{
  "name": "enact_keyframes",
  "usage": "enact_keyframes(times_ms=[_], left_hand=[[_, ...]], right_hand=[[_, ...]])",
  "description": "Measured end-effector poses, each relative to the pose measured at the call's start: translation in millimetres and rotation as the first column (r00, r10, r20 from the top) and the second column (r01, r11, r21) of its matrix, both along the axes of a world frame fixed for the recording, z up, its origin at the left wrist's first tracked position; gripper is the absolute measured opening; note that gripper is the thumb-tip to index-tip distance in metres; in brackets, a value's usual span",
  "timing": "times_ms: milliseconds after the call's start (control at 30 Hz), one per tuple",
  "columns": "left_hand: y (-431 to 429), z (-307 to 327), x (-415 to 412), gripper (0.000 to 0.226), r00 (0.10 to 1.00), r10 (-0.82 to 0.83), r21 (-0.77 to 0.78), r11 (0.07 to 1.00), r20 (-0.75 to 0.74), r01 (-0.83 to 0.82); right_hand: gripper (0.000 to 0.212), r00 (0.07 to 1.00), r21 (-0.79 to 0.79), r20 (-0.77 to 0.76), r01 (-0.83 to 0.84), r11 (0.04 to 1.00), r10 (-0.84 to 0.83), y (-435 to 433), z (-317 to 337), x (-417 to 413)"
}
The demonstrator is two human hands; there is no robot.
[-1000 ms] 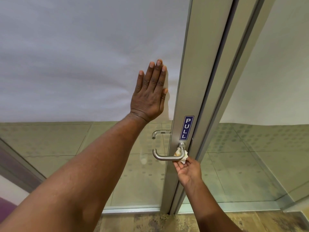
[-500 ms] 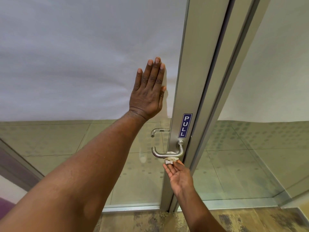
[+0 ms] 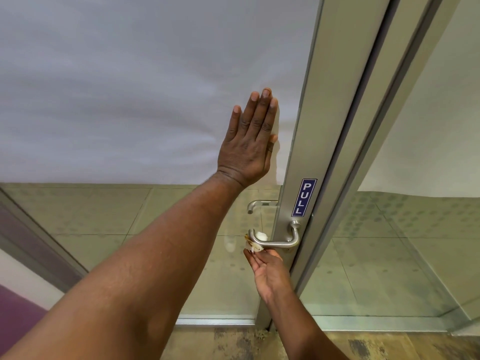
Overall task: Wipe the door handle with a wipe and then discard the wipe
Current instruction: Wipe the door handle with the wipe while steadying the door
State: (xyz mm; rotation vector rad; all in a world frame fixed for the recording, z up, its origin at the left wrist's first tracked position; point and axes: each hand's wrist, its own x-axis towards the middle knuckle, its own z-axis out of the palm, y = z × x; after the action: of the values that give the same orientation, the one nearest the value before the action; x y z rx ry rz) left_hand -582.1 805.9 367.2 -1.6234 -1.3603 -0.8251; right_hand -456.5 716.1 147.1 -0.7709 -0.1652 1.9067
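Note:
A brushed-steel lever door handle (image 3: 281, 242) sticks out from the aluminium door stile, just under a blue PULL sticker (image 3: 304, 198). A small crumpled white wipe (image 3: 255, 242) is wrapped around the handle's free left end. My right hand (image 3: 268, 272) reaches up from below, palm up, and its fingertips pinch the wipe against the handle. My left hand (image 3: 250, 141) lies flat on the frosted glass above the handle, fingers straight and together, holding nothing.
The glass door (image 3: 130, 100) is frosted white above and clear below. A second handle (image 3: 257, 203) shows through the glass on the far side. The metal frame (image 3: 363, 141) and a fixed glass panel (image 3: 415, 229) stand to the right. Worn floor lies below.
My right hand slid the wipe leftward along the handle, from the bend near the stile to its free end. My left hand stayed pressed on the glass.

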Motion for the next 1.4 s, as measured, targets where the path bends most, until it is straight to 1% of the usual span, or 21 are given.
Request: enact_keyframes(times_ms=[67, 233, 367, 533, 600, 667, 700, 733, 767, 800, 833, 867, 933, 967, 1000, 1067, 1167, 1233, 1267, 1333, 1400], left_hand=[[0, 0, -1, 0.062, 1.000, -0.002, -0.004, 1.000, 0.000, 0.002], [0, 0, -1, 0.062, 1.000, 0.007, -0.014, 1.000, -0.007, -0.007], [0, -1, -2, 0.063, 1.000, 0.014, -0.015, 1.000, -0.010, -0.014], [-1, 0, -1, 0.064, 1.000, 0.016, -0.011, 1.000, -0.012, -0.017], [-2, 0, -1, 0.064, 1.000, 0.017, -0.013, 1.000, -0.011, -0.017], [-3, 0, 0, 0.065, 1.000, 0.009, -0.017, 1.000, -0.003, -0.009], [-3, 0, -1, 0.065, 1.000, 0.005, -0.020, 1.000, -0.001, -0.005], [-3, 1, 0, 0.064, 1.000, 0.003, -0.020, 1.000, 0.000, -0.003], [-4, 1, -1, 0.064, 1.000, 0.002, -0.020, 1.000, 0.001, -0.002], [-4, 1, -1, 0.064, 1.000, 0.000, -0.021, 1.000, 0.002, 0.000], [-4, 1, -1, 0.063, 1.000, -0.002, -0.021, 1.000, 0.004, 0.003], [-4, 1, -1, 0.063, 1.000, -0.006, -0.021, 1.000, 0.003, 0.006], [-4, 1, 0, 0.063, 1.000, -0.009, -0.018, 1.000, 0.001, 0.009], [-3, 1, 0, 0.063, 1.000, -0.011, -0.017, 1.000, 0.001, 0.011], [-3, 1, 0, 0.063, 1.000, -0.013, -0.015, 1.000, 0.001, 0.013], [-2, 0, -1, 0.063, 1.000, -0.016, -0.010, 1.000, -0.001, 0.016], [-1, 0, -2, 0.063, 1.000, -0.014, -0.004, 1.000, -0.001, 0.014], [0, -1, -2, 0.063, 1.000, -0.011, -0.004, 1.000, -0.002, 0.010], [0, -1, -2, 0.063, 1.000, -0.010, -0.004, 1.000, -0.004, 0.010], [0, 0, -2, 0.063, 1.000, -0.012, -0.003, 1.000, -0.007, 0.012], [0, 0, -2, 0.064, 1.000, -0.009, 0.000, 1.000, -0.011, 0.009]], right_hand=[[0.039, 1.000, -0.005, -0.001, 0.006, 1.000, -0.006, 1, -1, -7], [0.029, 1.000, -0.038, -0.018, 0.008, 0.999, -0.008, 2, 0, -18], [0.027, 1.000, -0.060, -0.019, -0.008, 0.998, 0.006, -2, 7, -18], [0.024, 0.997, -0.065, -0.023, -0.069, 0.995, 0.068, -14, 12, -10], [0.026, 0.993, -0.036, -0.007, -0.116, 0.993, 0.116, -18, 15, -6], [0.025, 0.987, 0.052, 0.091, -0.137, 0.989, 0.132, -17, 22, -1], [0.023, 0.977, 0.123, 0.183, -0.133, 0.984, 0.109, -15, 27, 1], [0.021, 0.950, 0.208, 0.309, -0.123, 0.970, 0.054, -11, 33, 4], [0.020, 0.888, 0.299, 0.459, -0.124, 0.946, -0.029, -7, 38, 8], [0.022, 0.784, 0.386, 0.607, -0.147, 0.911, -0.131, -2, 43, 11], [0.025, 0.648, 0.453, 0.724, -0.189, 0.871, -0.236, 2, 47, 15], [0.029, 0.508, 0.502, 0.794, -0.236, 0.832, -0.335, 6, 50, 18], [0.030, 0.278, 0.576, 0.816, -0.324, 0.750, -0.506, 10, 55, 24], [0.030, 0.195, 0.612, 0.786, -0.371, 0.698, -0.586, 12, 56, 25], [0.031, 0.133, 0.638, 0.746, -0.423, 0.643, -0.653, 13, 57, 25], [0.033, 0.038, 0.617, 0.700, -0.536, 0.577, -0.713, 14, 58, 23], [0.030, -0.104, 0.451, 0.702, -0.701, 0.553, -0.704, 14, 57, 19], [0.027, -0.181, 0.335, 0.715, -0.759, 0.559, -0.675, 11, 54, 14], [0.028, -0.195, 0.307, 0.722, -0.769, 0.560, -0.664, 9, 53, 12], [0.033, -0.181, 0.306, 0.729, -0.777, 0.551, -0.660, 7, 52, 5], [0.032, -0.189, 0.287, 0.730, -0.787, 0.546, -0.657, 7, 54, 0]])
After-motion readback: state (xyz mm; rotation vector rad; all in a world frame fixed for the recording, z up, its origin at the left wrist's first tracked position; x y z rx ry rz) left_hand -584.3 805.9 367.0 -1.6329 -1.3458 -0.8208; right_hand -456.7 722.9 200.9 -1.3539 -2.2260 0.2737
